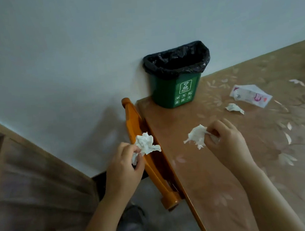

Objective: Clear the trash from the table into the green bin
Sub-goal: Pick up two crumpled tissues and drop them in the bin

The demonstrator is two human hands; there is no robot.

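Note:
A small green bin (175, 93) with a black liner stands at the table's far corner against the white wall. My left hand (123, 165) is closed on a crumpled white tissue (146, 143), held out past the table's left edge over a chair back. My right hand (226, 142) pinches a second crumpled tissue (196, 136) above the table, nearer than the bin. A smaller tissue scrap (235, 108) and a clear plastic wrapper (250, 95) with pink print lie on the table to the right of the bin.
The table (218, 183) wears a brown leaf-patterned cloth under a clear cover. An orange wooden chair back (144, 153) runs along its left edge. A brown wooden panel (34, 190) fills the lower left. The white wall stands right behind the bin.

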